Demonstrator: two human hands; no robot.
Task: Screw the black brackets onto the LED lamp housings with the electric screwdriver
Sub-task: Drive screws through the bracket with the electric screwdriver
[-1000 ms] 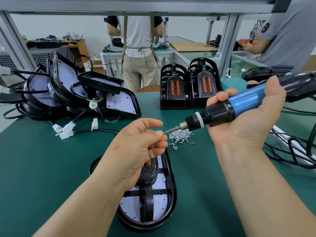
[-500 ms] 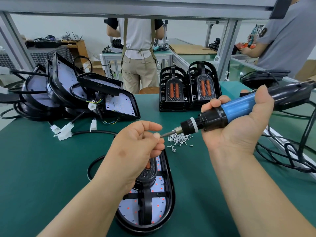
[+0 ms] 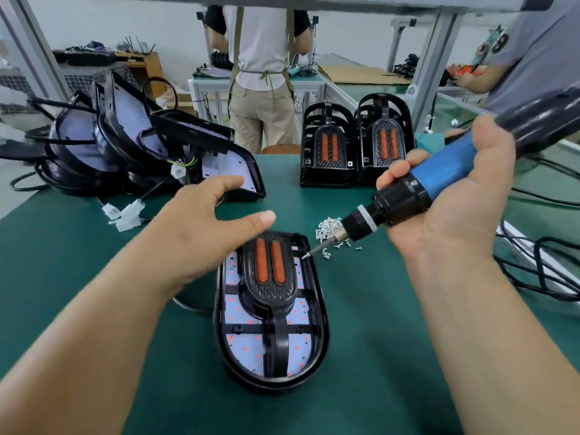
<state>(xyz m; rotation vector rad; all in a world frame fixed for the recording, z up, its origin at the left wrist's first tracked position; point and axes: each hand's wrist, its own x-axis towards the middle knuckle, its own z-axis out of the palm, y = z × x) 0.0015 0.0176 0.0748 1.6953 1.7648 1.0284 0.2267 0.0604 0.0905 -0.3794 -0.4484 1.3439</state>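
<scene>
Nearest the wearer, a lamp housing (image 3: 248, 346) lies flat on the green table mat (image 3: 78, 277), its rounded end toward the camera, with a black bracket (image 3: 270, 288) carrying two orange strips seated in it. Both forearms reach in from the lower corners. The left hand (image 3: 201, 227) is held over the far left end of the housing, fingers loose and spread, thumb pointing right, grasping nothing. The right hand (image 3: 445, 208) is wrapped palm-up round the blue grip of the electric screwdriver (image 3: 405, 199), which slants down to the left so that its bit tip meets the far right corner of the bracket. Just beyond the tip lies a small heap of screws (image 3: 331, 226). Bare mat lies open on both sides of the housing; coiled black cables (image 3: 539, 277) crowd the right edge, and white connectors (image 3: 125, 213) lie to the left. Farther back, more housings (image 3: 125, 146) are piled at the left and two stacks of brackets (image 3: 354, 152) stand at the middle, well apart from the work. Beyond the table, a person in an apron (image 3: 263, 73) stands facing away, and a person in a grey shirt (image 3: 533, 58) works at right; the sleeve patch (image 3: 499, 42) is too blurred to read.
</scene>
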